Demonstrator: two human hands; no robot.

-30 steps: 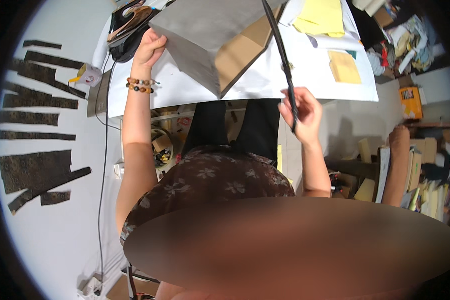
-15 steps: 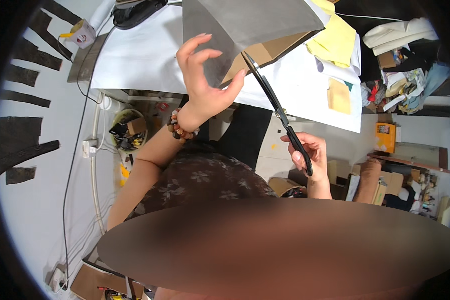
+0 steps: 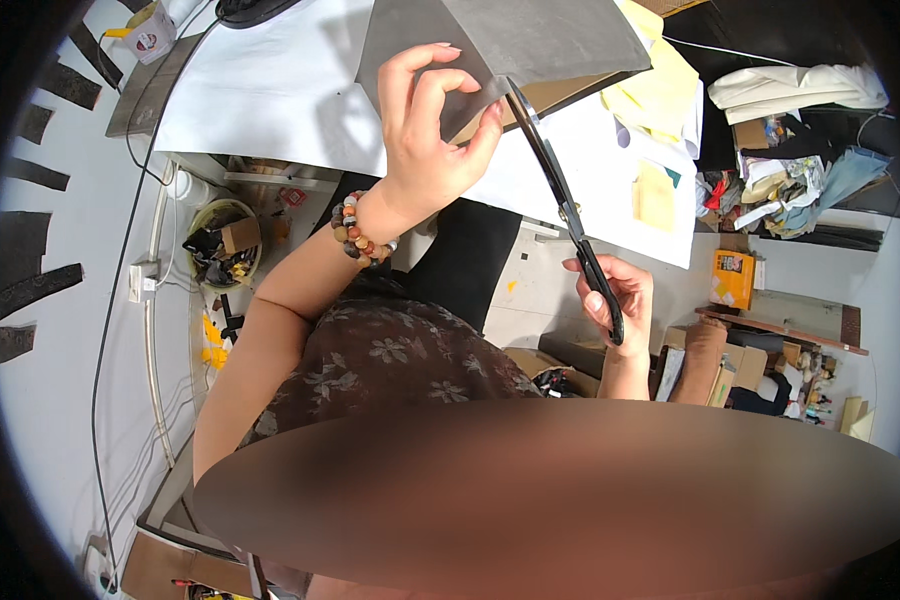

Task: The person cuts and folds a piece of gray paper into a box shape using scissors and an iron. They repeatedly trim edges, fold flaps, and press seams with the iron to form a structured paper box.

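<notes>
My right hand (image 3: pixel 632 295) grips the black handles of long scissors (image 3: pixel 547 165). Their blades look almost closed and slant up and left, the tip at the edge of a grey sheet (image 3: pixel 560 42). This sheet has a tan underside and a folded-over flap, and its far part runs out of view. My left hand (image 3: pixel 425 135), wearing a beaded bracelet (image 3: pixel 352 235), is raised over the flap beside the scissor tip. Its fingers are curved, with a gap between thumb and forefinger; whether they touch the flap edge is hard to see.
White paper (image 3: pixel 240 110) covers the table. Yellow sheets (image 3: pixel 660 95) and a tan piece (image 3: pixel 653 195) lie on the right. A bin (image 3: pixel 253 240) with scraps stands below the table at left. Boxes and cloth (image 3: pixel 820 180) crowd the right side. A black cable (image 3: pixel 120 330) hangs at left.
My left thumb and forefinger have come closer together and nearer the scissor tip. The scissors have risen slightly in the picture. The surroundings have shifted left as the view turned.
</notes>
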